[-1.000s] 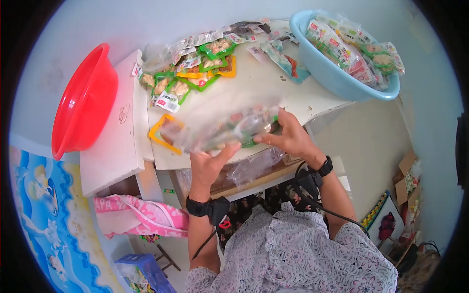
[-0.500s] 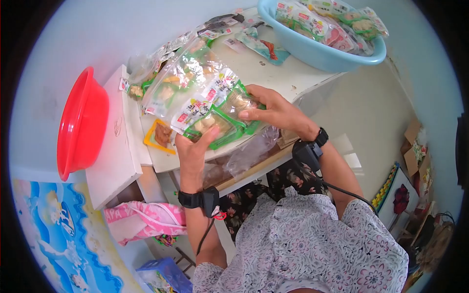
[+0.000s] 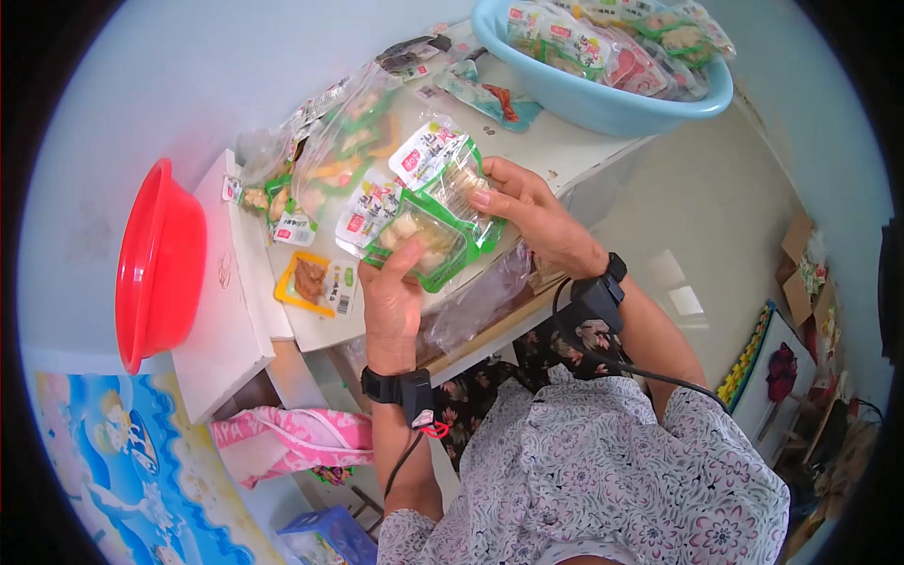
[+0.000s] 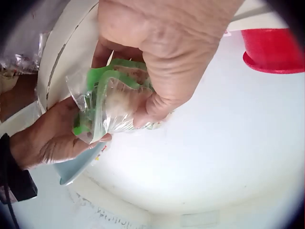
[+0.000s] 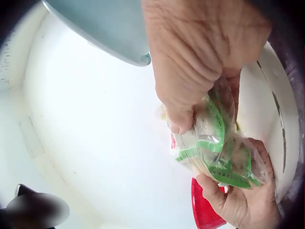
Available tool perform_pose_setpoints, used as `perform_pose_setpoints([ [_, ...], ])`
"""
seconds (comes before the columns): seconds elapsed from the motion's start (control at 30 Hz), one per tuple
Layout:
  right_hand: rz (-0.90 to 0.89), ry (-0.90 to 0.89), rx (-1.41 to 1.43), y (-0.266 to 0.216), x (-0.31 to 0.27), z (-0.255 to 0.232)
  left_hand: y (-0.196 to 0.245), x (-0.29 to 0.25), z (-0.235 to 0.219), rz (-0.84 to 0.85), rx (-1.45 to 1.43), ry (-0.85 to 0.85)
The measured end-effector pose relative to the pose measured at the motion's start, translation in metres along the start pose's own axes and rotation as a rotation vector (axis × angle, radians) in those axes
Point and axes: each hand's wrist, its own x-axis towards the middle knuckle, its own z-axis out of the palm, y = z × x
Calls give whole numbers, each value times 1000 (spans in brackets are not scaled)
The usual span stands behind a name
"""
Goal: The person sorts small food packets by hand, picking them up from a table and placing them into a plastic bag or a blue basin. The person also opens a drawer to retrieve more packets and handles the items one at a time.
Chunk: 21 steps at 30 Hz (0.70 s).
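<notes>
Both hands hold a clear plastic bag [image 3: 348, 132] with green-edged snack packets [image 3: 422, 247] in its lower part. My left hand [image 3: 391, 299] grips the lower left corner, thumb over a packet of pale pieces. At the right side my right hand [image 3: 541, 224] pinches the bag, its thumb on top and fingers behind. The bag's loose upper part reaches away over the white table. In the left wrist view, the left thumb presses the packet [image 4: 116, 102] through crinkled film. The right wrist view shows the right thumb on the bag [image 5: 209, 138].
A yellow-edged packet [image 3: 309, 281] lies left of the bag. Behind are several green-edged packets [image 3: 282, 207] and a teal packet [image 3: 504, 99]. A light blue basin [image 3: 603, 115] full of packets stands at the back right; a red basin [image 3: 168, 273] is at the left.
The bag was first blurred and seen low across the table front; it is now tilted up, its packets facing the head camera. Both hands keep their hold. The head view has shifted.
</notes>
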Motion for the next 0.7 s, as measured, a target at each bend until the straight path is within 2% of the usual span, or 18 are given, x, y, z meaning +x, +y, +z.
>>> perform_pose_setpoints([
  [0.13,3,-101,1,6,5,-11,9,-2,-4,-41,140,-86],
  [0.23,25,-168,2,3,6,-12,14,2,-25,-40,268,-174],
  [0.33,73,-210,12,-3,7,-14,16,6,-32,-49,289,-252],
  [0.47,103,-208,100,-1,10,-24,8,7,-14,-28,222,-243],
  [0.63,59,-174,191,2,9,-25,2,8,4,-7,188,-124],
  [0.7,40,-142,166,4,9,-24,5,7,7,-57,178,-103],
])
